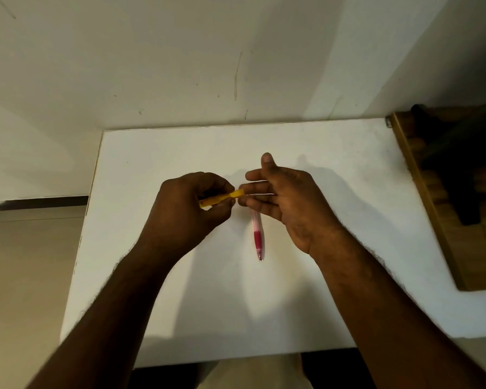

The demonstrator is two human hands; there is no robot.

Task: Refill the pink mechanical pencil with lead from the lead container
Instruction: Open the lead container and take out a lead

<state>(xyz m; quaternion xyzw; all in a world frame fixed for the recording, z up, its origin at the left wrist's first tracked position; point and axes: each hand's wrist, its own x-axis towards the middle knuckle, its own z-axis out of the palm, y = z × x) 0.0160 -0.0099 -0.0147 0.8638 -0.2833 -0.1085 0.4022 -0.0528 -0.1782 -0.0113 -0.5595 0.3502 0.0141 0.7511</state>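
Note:
My left hand (pixel 185 206) grips a slim yellow lead container (pixel 222 198) above the white table (pixel 334 153), with the container's right end pointing at my right hand. My right hand (pixel 286 203) is held beside that end, palm turned inward, thumb up and fingers stretched toward the container's tip. A thin pale line runs across its fingers at the container's mouth; I cannot tell whether it is lead. The pink mechanical pencil (pixel 257 234) lies on the table below my right hand, tip toward me, its upper end hidden behind my fingers.
A brown wooden frame with dark parts (pixel 446 197) stands against the table's right edge. The white wall (pixel 180 66) rises right behind the table. To the left lies beige floor (pixel 26 262). My lap is under the front edge.

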